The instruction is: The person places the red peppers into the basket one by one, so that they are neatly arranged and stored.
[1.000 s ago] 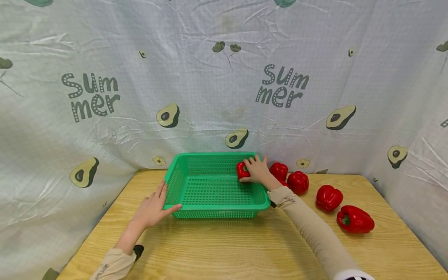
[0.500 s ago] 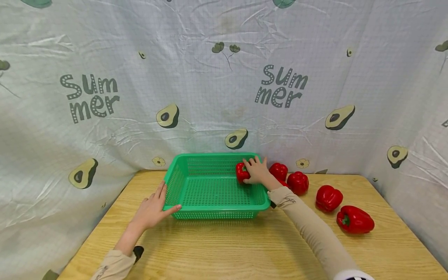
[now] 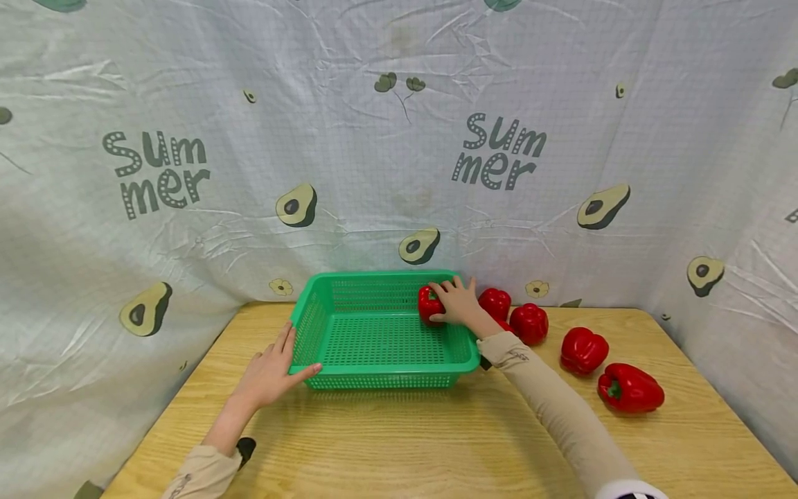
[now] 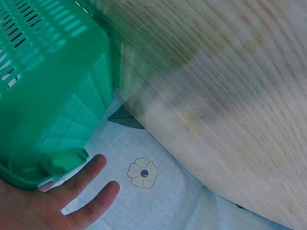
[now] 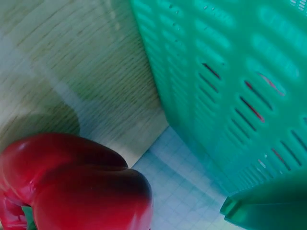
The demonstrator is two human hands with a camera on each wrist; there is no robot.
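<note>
My right hand (image 3: 458, 303) has its fingers curled round a red bell pepper (image 3: 427, 310) inside the right end of a green plastic basket (image 3: 380, 370), stem end up, long axis roughly upright. My left hand (image 3: 264, 374) is spread wide at the front-left corner, thumb on the rim. It's slotted, rectangular, longest left to right. More glossy, lobed peppers (image 3: 582, 351) sit on the wood-grain table (image 3: 386, 443).
</note>
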